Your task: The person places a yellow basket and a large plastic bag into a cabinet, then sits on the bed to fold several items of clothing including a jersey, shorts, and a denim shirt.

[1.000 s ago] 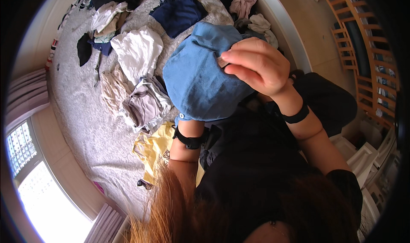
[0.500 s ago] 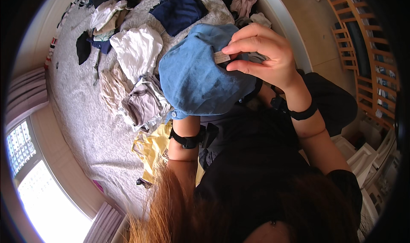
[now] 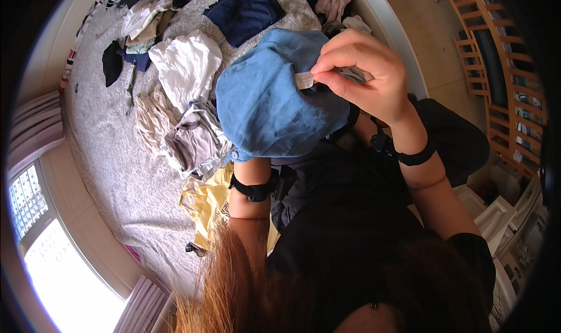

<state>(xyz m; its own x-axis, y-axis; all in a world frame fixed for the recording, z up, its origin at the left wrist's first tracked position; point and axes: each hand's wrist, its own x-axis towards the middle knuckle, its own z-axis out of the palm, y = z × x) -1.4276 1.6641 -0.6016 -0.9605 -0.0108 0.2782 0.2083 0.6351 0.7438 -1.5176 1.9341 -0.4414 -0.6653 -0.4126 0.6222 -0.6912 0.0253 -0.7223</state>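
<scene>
The fingers [image 3: 336, 70] of the right hand [image 3: 365, 76] are pinched together on a small white label [image 3: 304, 80] at the edge of a blue garment [image 3: 272, 105], thumb below and fingertips above, so the label sits right between them and the cloth bunches just to their left. The left hand is hidden under the blue garment, which drapes over it like a cap; whether those fingers are clenched or loose cannot be told, only that the cloth rests on them and the left forearm [image 3: 248, 216] rises into it from below. Each wrist carries a black band: one [image 3: 252, 190] on the left arm just under the garment's hem, one [image 3: 409, 154] on the right. The garment is held up in the air above a bed with a grey cover [image 3: 117, 175]. On the bed beneath and beside it lie a yellow piece [image 3: 204, 207], a crumpled pale grey heap [image 3: 196, 143], a white shirt [image 3: 184, 67] and a dark blue piece [image 3: 245, 11] farther off. A wooden ladder-like frame [image 3: 491, 64] stands at the right.
</scene>
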